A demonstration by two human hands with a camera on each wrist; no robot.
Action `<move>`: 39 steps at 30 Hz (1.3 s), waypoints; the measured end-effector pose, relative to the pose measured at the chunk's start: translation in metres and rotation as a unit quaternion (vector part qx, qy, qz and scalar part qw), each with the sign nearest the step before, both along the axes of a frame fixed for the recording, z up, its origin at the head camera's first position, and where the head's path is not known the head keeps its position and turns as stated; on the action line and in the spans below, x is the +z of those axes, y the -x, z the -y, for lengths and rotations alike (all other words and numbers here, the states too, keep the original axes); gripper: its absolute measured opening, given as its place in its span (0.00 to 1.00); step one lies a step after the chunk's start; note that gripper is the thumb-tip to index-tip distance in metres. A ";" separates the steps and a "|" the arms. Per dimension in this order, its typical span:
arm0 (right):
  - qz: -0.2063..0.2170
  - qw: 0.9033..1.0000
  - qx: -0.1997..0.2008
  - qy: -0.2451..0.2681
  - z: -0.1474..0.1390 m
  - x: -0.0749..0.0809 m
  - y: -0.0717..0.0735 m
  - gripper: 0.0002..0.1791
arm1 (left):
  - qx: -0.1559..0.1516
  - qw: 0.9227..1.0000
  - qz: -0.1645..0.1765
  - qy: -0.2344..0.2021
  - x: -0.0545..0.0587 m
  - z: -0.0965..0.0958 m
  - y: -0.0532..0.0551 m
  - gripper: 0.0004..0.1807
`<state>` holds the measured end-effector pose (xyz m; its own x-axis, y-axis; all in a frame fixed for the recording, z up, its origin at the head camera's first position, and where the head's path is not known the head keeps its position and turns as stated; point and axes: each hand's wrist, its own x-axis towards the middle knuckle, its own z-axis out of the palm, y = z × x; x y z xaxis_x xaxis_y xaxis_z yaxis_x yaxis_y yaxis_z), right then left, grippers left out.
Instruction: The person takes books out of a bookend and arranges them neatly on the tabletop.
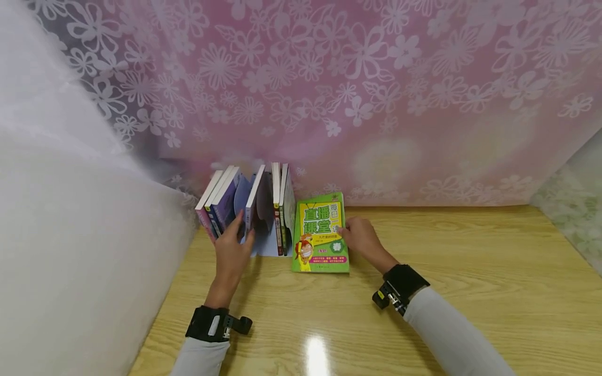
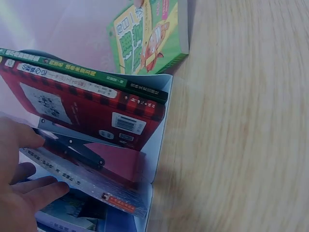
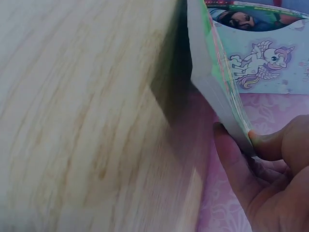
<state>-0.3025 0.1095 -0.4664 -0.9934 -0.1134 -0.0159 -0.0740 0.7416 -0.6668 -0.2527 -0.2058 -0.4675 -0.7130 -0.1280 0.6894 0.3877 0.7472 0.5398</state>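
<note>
Only right-wrist: unicorn (image 3: 263, 63) beside green book (image 3: 219, 89)

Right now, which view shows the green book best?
Head: the green book's whole front faces the camera, slightly covered by the right hand. Left wrist crops the cover at the top; right wrist shows mostly page edges.

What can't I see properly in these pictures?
Green book: the tiniest cover print is too small to read in the head view.
Left hand: partly cut off by the left edge of the left wrist view.
Thin book it pinches: some spine writing is blurred in that same view.
Unicorn box: cut off by the right edge of the right wrist view.
</note>
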 end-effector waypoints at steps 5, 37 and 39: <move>0.013 1.000 -0.005 -0.018 0.003 -0.004 0.001 0.16 | -0.006 1.000 -0.002 -0.014 -0.005 0.000 0.002 0.29; 0.031 0.996 -0.030 -0.072 0.000 -0.021 0.004 0.24 | 0.066 0.995 -0.070 0.039 -0.014 -0.008 0.012 0.15; 0.031 0.997 -0.026 -0.067 -0.001 -0.021 0.003 0.23 | 0.069 0.995 -0.068 0.036 -0.015 -0.008 0.012 0.14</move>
<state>-0.3056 0.1104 -0.4876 -0.9945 -0.0542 -0.0895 0.0057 0.8259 -0.5637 -0.2652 -0.1982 -0.4821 -0.5914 -0.1660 0.7891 0.3440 0.8331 0.4331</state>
